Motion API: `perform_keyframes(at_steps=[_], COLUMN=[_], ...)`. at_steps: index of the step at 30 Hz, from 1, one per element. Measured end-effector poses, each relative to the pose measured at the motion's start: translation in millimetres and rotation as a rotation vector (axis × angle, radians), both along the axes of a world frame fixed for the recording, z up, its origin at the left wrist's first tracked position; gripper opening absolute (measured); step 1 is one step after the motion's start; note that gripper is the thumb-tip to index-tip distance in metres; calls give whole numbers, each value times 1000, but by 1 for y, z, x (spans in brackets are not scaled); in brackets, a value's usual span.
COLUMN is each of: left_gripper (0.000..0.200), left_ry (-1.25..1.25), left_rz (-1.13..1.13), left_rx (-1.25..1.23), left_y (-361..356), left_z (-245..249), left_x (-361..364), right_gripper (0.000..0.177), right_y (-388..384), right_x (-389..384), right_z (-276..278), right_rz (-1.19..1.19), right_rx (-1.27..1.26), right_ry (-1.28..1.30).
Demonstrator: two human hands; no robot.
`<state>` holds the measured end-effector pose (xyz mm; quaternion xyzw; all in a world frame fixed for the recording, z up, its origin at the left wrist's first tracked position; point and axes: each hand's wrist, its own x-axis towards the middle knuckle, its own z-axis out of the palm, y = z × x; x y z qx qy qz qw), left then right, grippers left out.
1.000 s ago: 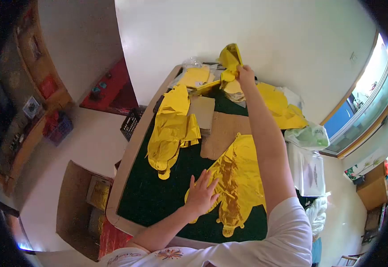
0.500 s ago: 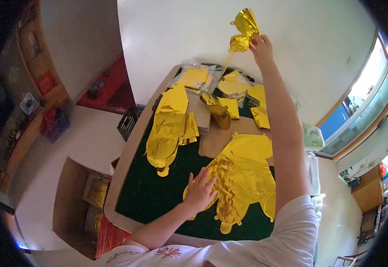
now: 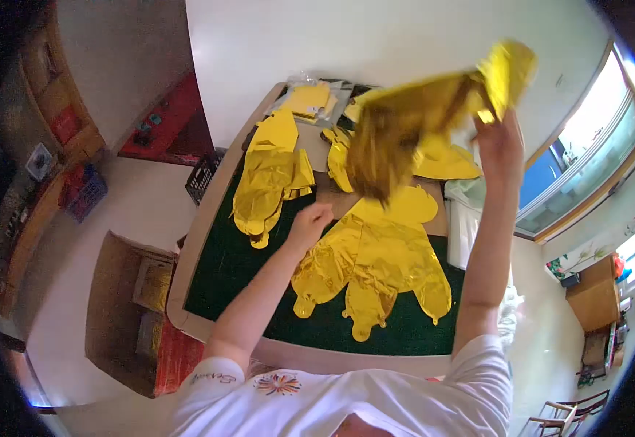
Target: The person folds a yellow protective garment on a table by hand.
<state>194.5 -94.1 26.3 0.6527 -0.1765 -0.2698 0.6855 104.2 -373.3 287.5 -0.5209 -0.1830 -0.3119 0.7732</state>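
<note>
- The person's right hand (image 3: 501, 146) grips a gold foil sheet (image 3: 387, 138) at one end, up above the far right part of the table (image 3: 212, 280); the rest of the sheet spreads leftward in the air, blurred.
- The left hand (image 3: 312, 224) is over the table with fingers curled; whether it pinches anything cannot be told.
- A flat foil piece (image 3: 390, 251) lies near it; a foil stack (image 3: 265, 175) lies further left.

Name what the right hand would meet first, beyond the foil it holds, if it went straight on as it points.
Probably the wall, ahead past the foil; the right hand points that way, though depth is unclear.
</note>
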Motion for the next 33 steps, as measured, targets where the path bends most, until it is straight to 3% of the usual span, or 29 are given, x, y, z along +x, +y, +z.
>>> perform_keyframes(at_steps=[2,4,5,7,8,9,11,12,13,14,15,16,18,20,22,24,25,27,28,30,31,33], left_gripper=[45,35,35,34,26,26,28,29,30,32,32,36,43,51,38,27,27,33,22,19,17,13], left_ry=[-61,356,346,420,311,53,-375,-551,-612,-674,-681,-856,-828,-522,-203,-245,-228,-208,-191,-170,-152,-81], left_rz=[-28,75,71,122,157,165,173,171,232,295,291,616,655,114,-301,-492,-497,-510,-388,-284,-175,-115], left_rx=[-8,-124,-124,-210,-166,30,359,490,557,622,617,531,252,-104,-327,-326,-322,-30,-171,-229,-293,-357], left_y=[-21,-50,-60,-83,-98,-117,-126,-122,-130,-137,-139,-135,-115,-82,-56,-38,-31,-15,-14,-9,-8,-4], left_z=[9,21,21,19,19,4,32,68,65,57,57,57,79,144,169,176,175,172,172,170,171,183], left_x=[29,44,53,74,88,125,160,161,194,220,214,199,146,44,-31,-73,-79,-85,-96,-105,-108,-116], right_gripper=[41,41,42,42,44,46,51,51,49,48,48,50,49,49,46,37,37,37,42,49,64,77], right_y=[7,21,33,31,28,27,43,57,33,35,37,33,36,39,46,53,79,76,88,101,99,107], right_x=[-56,-103,-122,-155,-165,-174,-179,-175,-179,-177,-173,-171,-166,-158,-143,-120,-123,-113,-118,-120,-117,-130], right_z=[-22,-38,-43,-78,-87,-95,-95,-83,-93,-94,-94,-91,-93,-104,-115,-143,-107,-119,-108,-95,-98,-90], right_rz=[-162,-391,-556,-573,-567,-561,-468,-583,-496,-554,-609,-382,-214,-251,-230,-184,-3,302,70,212,28,333], right_rx=[247,417,474,322,427,533,284,285,471,359,245,434,394,373,387,432,461,573,414,674,618,622], right_ry=[-26,30,87,31,45,62,16,81,99,118,137,119,58,133,299,364,347,315,423,379,387,172])
